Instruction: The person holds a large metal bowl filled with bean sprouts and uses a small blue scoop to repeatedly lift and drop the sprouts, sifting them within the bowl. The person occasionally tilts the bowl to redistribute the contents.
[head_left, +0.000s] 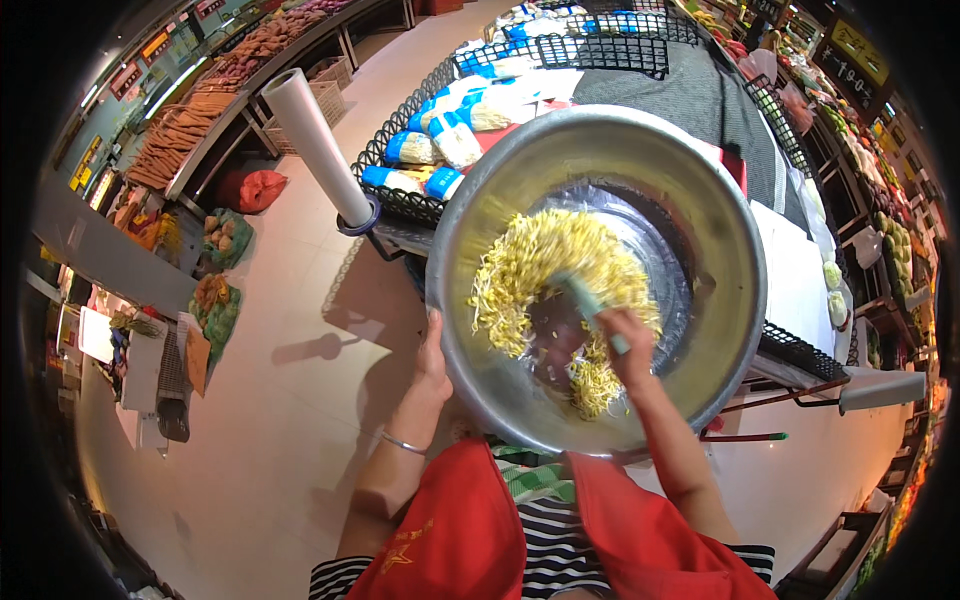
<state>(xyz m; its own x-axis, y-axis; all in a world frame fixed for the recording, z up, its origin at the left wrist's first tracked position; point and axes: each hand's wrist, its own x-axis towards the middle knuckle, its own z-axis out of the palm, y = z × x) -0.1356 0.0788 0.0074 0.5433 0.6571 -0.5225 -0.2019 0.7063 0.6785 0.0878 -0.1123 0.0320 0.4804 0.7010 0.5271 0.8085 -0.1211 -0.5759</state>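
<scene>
A large round metal basin (724, 262) stands before me, its far side resting on the display stand. Yellow soybean sprouts (566, 244) lie inside in a curved heap, blurred at the top, with a smaller clump nearer me. My right hand (634, 341) grips a tool by its pale green handle (581, 296); the tool's far end is blurred against the sprouts, so I cannot tell its kind. At the basin's left side, my left hand (433, 364) holds the rim, thumb up along the outside and the other fingers mostly hidden.
Blue-and-white packs of enoki mushrooms (454, 139) lie behind black plastic lattice edging (615, 54). An upright roll of clear plastic bags (319, 142) stands left of the basin. Carrots (184, 139) fill a stand further left. A grey handle-like part (881, 390) juts out at right.
</scene>
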